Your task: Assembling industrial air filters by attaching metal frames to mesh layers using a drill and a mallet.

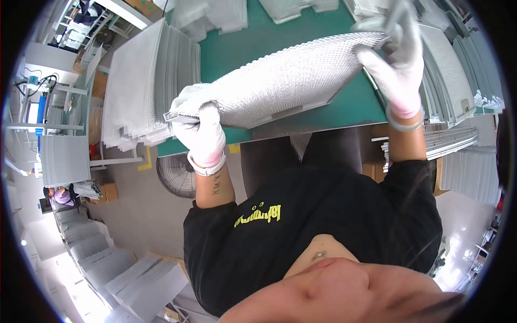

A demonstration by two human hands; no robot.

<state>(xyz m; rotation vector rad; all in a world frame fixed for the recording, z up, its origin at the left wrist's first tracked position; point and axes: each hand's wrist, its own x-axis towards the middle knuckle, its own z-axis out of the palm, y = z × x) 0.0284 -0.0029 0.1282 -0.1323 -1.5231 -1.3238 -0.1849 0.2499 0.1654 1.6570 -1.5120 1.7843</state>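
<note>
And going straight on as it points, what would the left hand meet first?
Beyond its held panel, the left hand would probably meet the left panel stack; depth is unclear.

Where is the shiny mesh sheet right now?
The mesh sheet is in the upper middle of the head view, over the green table, between the left hand gripping one end and the right hand at the other.

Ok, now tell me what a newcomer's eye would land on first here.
Probably the silvery mesh panel at upper centre, its left end gripped by the gloved left hand, with the right hand at its other end. Next, perhaps, the green table beneath it and the stack of panels at the table's left.
</note>
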